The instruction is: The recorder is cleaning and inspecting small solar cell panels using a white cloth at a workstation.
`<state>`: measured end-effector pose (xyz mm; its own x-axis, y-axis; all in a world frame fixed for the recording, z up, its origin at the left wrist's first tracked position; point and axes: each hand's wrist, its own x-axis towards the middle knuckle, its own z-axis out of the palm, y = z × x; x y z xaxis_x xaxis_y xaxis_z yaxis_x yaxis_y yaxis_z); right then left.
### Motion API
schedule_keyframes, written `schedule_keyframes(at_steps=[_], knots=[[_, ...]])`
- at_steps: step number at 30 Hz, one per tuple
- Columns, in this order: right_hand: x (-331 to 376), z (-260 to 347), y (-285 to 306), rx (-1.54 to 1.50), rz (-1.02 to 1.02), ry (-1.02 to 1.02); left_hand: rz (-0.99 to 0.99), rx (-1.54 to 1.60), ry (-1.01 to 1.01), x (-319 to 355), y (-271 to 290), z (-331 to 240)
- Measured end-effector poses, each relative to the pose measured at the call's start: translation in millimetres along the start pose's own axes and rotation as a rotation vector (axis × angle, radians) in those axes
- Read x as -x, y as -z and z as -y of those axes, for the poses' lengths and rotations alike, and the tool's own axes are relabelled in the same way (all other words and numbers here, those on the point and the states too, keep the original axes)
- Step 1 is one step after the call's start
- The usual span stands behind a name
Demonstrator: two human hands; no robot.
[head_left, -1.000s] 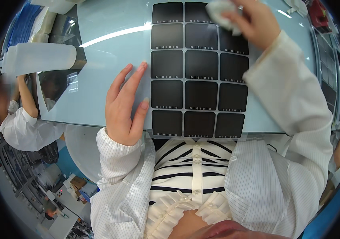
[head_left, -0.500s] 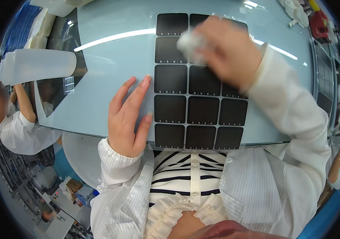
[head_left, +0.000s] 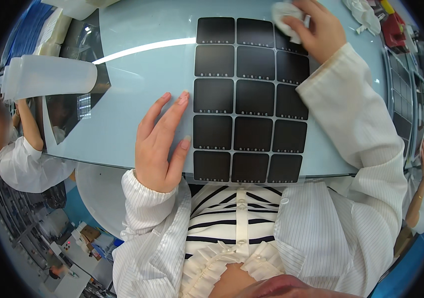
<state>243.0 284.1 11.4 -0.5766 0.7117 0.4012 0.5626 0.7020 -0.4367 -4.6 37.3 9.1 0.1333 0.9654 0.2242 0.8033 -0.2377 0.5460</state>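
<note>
A clear sheet bearing rows of dark, rounded rectangular panels (head_left: 255, 97) lies on the light blue tabletop in front of me. My right hand (head_left: 318, 31) grips a crumpled white wiping cloth (head_left: 288, 21) over the sheet's far right corner, partly covering the panel there. Its thumb and fingers are closed on the cloth. My left hand (head_left: 159, 141) rests along the sheet's left edge, fingers stretched out and apart, holding nothing. The fingertips lie close beside the dark panels.
A translucent white plastic bottle (head_left: 55, 76) lies at the left, beside a dark reflective sheet (head_left: 85, 47). A red object (head_left: 394, 32) and a white plastic bag (head_left: 364, 15) sit at the far right. Panelled sheets (head_left: 401, 94) are stacked at the right edge. Other people work on both sides.
My right hand with the cloth has moved from the upper middle of the sheet to its far right corner, uncovering panels. My left hand stays in place.
</note>
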Motion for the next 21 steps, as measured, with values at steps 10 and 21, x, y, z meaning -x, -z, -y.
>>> schedule_keyframes(at_steps=[10,21], knots=[[49.8,7.1,26.0,0.063,-0.036,0.053,-0.016,0.011,-0.019,-3.1,-1.6,1.0],[9.9,6.9,2.6,0.142,-0.070,-0.029,-0.041,-0.013,-0.014,-7.3,-5.1,4.6]])
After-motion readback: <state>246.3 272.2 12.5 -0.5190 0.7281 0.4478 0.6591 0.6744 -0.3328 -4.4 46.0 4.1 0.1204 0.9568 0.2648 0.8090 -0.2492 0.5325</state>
